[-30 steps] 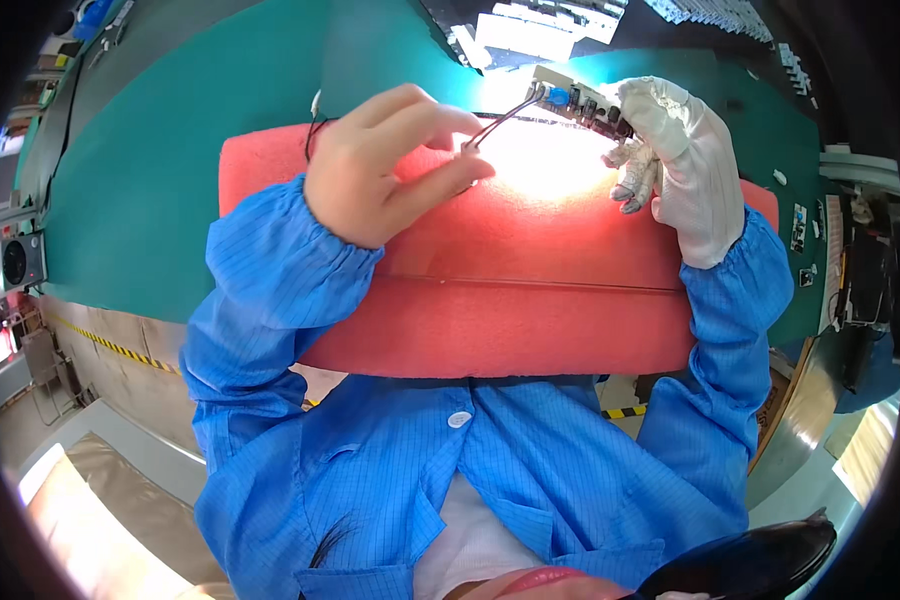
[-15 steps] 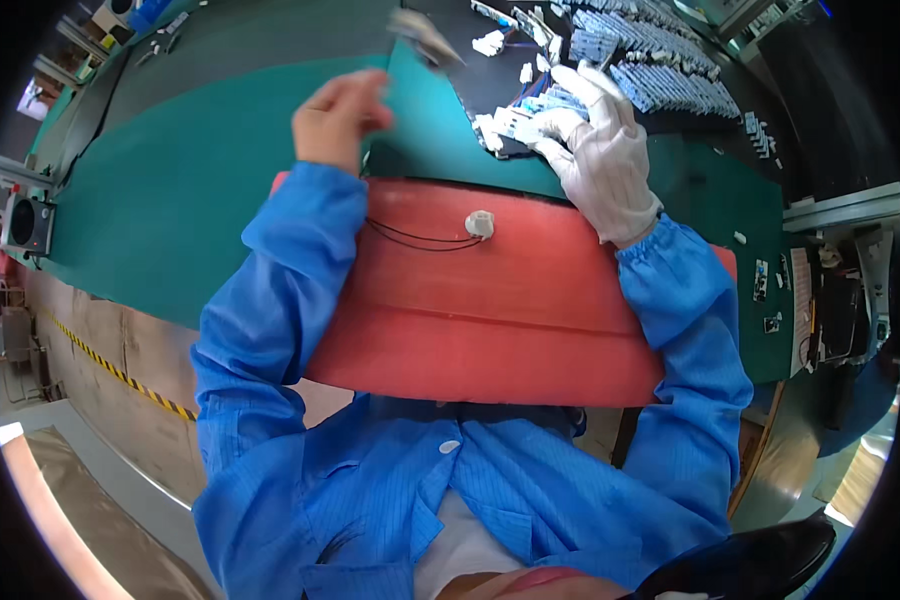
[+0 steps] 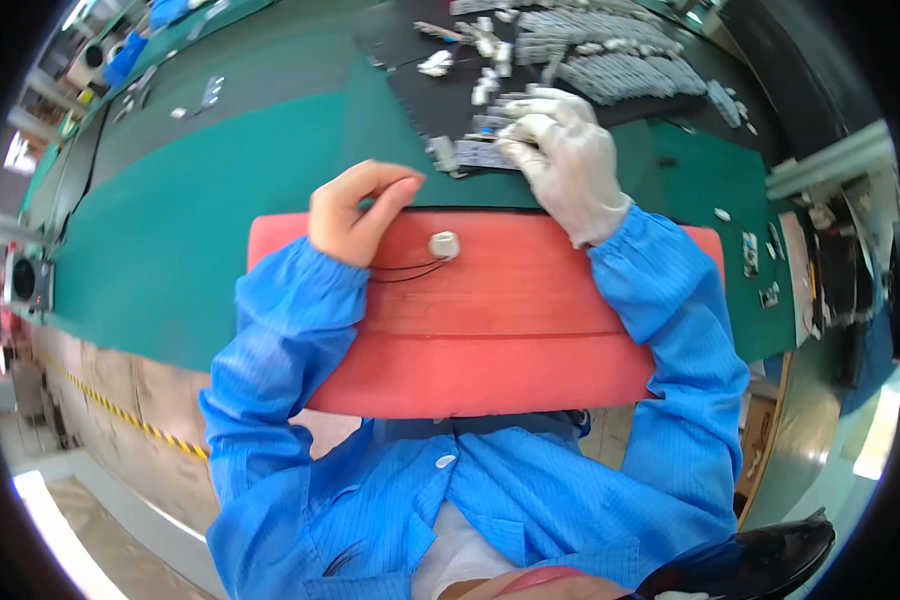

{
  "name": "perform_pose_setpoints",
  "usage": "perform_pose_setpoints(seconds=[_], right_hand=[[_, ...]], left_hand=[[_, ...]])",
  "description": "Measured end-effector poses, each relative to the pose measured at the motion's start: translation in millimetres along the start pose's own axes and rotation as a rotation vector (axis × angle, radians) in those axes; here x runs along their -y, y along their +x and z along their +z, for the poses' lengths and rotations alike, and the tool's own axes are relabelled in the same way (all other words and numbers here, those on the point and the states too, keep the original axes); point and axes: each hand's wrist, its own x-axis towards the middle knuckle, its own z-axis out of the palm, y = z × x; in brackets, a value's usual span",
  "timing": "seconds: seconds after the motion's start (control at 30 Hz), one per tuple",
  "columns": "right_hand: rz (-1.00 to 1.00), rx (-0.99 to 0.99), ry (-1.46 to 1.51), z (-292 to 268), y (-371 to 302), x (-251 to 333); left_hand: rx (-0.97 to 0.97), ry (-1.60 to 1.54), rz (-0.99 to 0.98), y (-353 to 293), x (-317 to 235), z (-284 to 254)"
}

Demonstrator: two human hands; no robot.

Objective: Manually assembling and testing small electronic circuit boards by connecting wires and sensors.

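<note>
- Worked, seemingly, at the small boards (image 3: 482, 155) by the near edge of the black mat (image 3: 405, 95), with the gloved right hand (image 3: 560, 150).
- Called, in judgement, for a light pinch on the board edges, without dragging across neighbouring pieces.
- Called also for care with the left wrist, close to the black wires (image 3: 405, 277), to avoid a snag.
- Reached with the right arm over the red pad's (image 3: 490, 370) far edge, toward its right corner, fingers bent inward, thumb and forefinger close together at the boards' right end.
- Could not tell a firm hold from a mere touch there.
- Curled the bare left hand (image 3: 355, 215) above the pad's far left corner, thumb tip against the forefinger; saw nothing in its grasp.
- Saw a white plug (image 3: 444, 245) near the pad's far edge, left of middle, on the wires leading toward the left wrist.
</note>
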Motion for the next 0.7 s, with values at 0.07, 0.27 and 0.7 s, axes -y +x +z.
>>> perform_pose_setpoints(seconds=[0.07,0.27,0.7], right_hand=[[0.028,-0.074,0.083,3.5,0.3,0.5],[0.206,-0.155,-0.130,-36.6,9.5,-60.2],[1.266,-0.049,-0.592,-105.0,-56.8,-321.3]], left_hand=[[-0.017,-0.001,-0.024,-5.1,-0.4,-5.8],[-0.012,-0.084,-0.115,-9.9,4.0,-6.5],[-0.015,-0.010,-0.158,13.3,9.3,6.3]])
